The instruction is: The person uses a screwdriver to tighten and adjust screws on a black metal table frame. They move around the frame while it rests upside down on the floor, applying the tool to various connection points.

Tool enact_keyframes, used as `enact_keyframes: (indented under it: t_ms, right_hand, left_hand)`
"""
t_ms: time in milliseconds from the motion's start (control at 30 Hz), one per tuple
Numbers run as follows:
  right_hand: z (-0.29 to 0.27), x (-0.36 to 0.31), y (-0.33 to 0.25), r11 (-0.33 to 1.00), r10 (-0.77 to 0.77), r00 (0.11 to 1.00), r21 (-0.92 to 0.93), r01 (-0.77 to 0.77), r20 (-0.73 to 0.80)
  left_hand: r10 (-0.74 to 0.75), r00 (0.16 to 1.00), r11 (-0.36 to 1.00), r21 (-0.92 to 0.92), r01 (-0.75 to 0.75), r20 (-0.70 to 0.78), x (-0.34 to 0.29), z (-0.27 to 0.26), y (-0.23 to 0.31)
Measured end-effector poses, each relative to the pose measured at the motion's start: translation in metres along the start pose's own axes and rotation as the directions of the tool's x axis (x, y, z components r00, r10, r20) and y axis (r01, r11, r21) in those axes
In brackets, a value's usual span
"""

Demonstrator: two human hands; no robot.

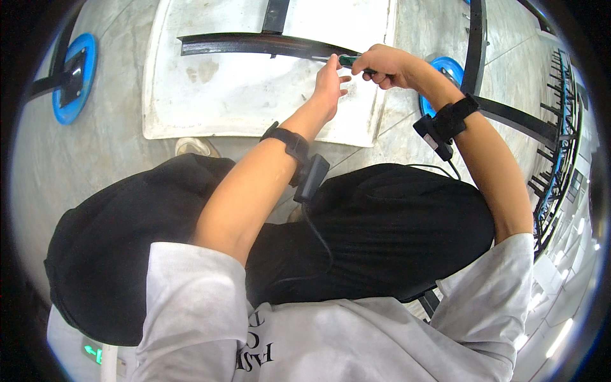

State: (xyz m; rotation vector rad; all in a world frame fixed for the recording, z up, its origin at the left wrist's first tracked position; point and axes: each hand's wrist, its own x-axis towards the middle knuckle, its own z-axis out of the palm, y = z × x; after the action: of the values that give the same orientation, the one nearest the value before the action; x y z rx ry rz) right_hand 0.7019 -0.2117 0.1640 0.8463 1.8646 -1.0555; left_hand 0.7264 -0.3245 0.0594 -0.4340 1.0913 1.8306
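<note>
My right hand [389,65] is wrapped round the green and black handle of a screwdriver [347,61], whose thin metal shaft points left. The shaft lies along the near edge of a black metal bar [254,44]; its tip is too small to make out. Close beside the shaft is my left hand [329,86], one digit reaching up to it and the other fingers stretched apart. Whether that digit presses on the shaft, I cannot tell. The bar rests over a white board [210,108] and joins a second black bar [275,16] running away from me.
Round blue bases with black plates stand left [75,79] and right [445,67]. A black frame leg [519,121] crosses the floor at right, with a rack of black prongs [552,146] beyond. A cable [439,167] hangs from my right wrist strap across my lap.
</note>
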Motion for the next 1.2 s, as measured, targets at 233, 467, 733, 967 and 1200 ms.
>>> enact_keyframes:
  t_ms: [233,467,733,967,1200]
  right_hand:
    - [0.022,0.004,-0.008,0.571,-0.511,0.85,-0.79,0.224,-0.128]
    - [0.006,0.002,-0.019,0.901,-0.106,0.991,-0.429,0.063,-0.078]
    - [0.012,0.005,-0.034,0.85,-0.019,0.995,-0.525,-0.038,-0.102]
    - [0.024,-0.002,-0.032,0.463,-0.339,0.935,-0.883,0.072,-0.102]
    - [0.0,-0.015,0.018,0.519,-0.441,0.897,-0.825,0.224,-0.033]
  left_hand:
    - [0.014,1.0,0.996,-0.09,-0.013,0.019,0.0,0.001,0.01]
    - [-0.011,0.998,0.991,-0.129,0.02,0.069,0.006,0.001,0.007]
    - [0.005,0.997,0.992,-0.127,0.005,0.074,0.006,-0.003,0.009]
    - [-0.013,0.999,0.987,-0.161,0.02,0.042,0.001,0.0,0.013]
    - [-0.075,0.997,0.997,0.031,0.076,-0.035,0.01,0.011,-0.006]
